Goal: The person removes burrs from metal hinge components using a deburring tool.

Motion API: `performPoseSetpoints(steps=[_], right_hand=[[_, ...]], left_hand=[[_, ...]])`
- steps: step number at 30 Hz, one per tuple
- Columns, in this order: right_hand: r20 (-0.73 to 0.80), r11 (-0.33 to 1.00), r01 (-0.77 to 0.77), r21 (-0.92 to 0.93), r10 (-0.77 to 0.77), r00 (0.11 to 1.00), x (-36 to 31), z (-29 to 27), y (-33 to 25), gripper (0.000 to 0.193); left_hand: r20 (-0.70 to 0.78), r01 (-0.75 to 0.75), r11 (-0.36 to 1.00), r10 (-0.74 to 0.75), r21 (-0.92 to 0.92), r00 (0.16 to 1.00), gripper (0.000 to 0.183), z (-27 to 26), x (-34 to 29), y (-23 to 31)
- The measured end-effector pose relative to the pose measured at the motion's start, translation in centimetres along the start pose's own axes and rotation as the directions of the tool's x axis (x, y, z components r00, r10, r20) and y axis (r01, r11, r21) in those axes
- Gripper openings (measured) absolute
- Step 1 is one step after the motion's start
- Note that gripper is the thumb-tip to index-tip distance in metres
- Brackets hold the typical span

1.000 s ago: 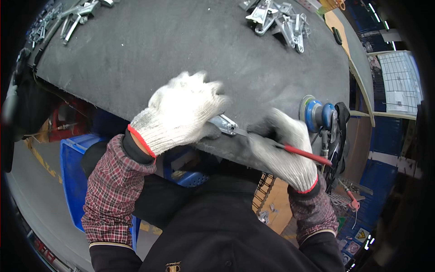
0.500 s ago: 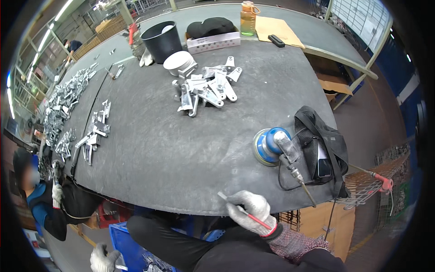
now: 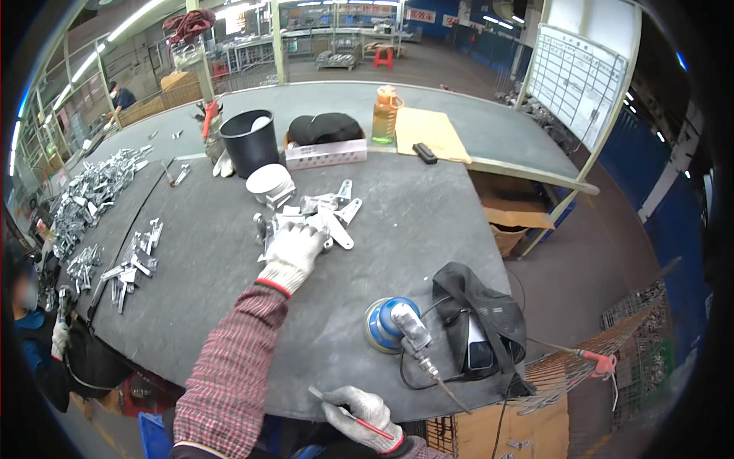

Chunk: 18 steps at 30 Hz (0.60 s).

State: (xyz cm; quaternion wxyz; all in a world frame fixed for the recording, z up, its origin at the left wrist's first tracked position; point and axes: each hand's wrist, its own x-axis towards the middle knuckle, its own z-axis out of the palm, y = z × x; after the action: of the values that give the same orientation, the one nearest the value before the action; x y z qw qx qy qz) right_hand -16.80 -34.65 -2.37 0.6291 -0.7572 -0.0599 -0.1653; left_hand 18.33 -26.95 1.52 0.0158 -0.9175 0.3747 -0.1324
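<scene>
Under your gloved left hand [image 3: 294, 249], fingers curling over the heap of metal brackets [image 3: 325, 218], you are picking best by pinching a single bracket.

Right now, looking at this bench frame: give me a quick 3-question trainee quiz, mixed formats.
1. True or false: the left hand rests on the pile of metal brackets in the middle of the grey table.
2. Multiple choice: what does the right hand hold? A) a thin red-handled tool B) the blue orbital sander C) the black bucket
3. Fill in: just right of the sander lies a black ____.

Key: 1 true; 2 A; 3 bag.
</scene>
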Motion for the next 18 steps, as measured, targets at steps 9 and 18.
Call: performPoseSetpoints(steps=[9, 18], right_hand=[[-0.119, 0.978, -0.206, 0.037, 0.209, 0.971, 0.8, -0.5, -0.9, 0.015], [0.260, 0.932, -0.234, -0.277, 0.307, 0.916, 9.8, 3.3, -5.4, 0.012]], left_hand=[[0.090, -0.099, 0.987, 0.111, -0.130, 0.990, 0.028, -10.0, -23.3, 0.5], [0.104, 0.101, 0.781, -0.047, -0.616, 0.993, 0.073, -7.8, -28.1, -7.7]])
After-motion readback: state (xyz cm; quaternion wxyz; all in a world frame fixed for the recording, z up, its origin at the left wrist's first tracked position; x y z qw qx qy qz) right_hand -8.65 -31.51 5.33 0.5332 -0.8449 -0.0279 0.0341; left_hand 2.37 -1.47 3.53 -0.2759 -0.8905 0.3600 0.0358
